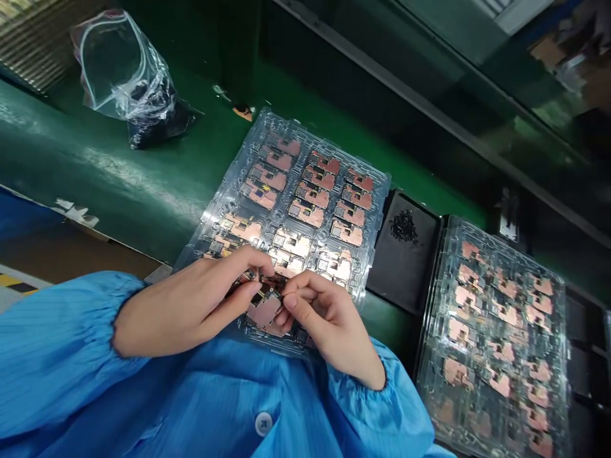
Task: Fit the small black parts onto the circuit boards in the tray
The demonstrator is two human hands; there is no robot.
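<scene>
Nearest: blue smock sleeves (71, 356) fill the lower frame. Left hand (191, 305) and right hand (329, 324) meet over the near edge of a clear blister tray (217, 203). Both pinch one small circuit board (264, 310) between thumb and fingertips, board lifted just above the tray's near row, copper side showing. Tray pockets hold more boards in rows. Right of it, touching, a black tray (405, 273) with a small heap of dark screws (403, 226). Further right, a second clear tray (496, 343) of boards. Far left on the green bench (143, 184), a crumpled plastic bag (124, 70).
</scene>
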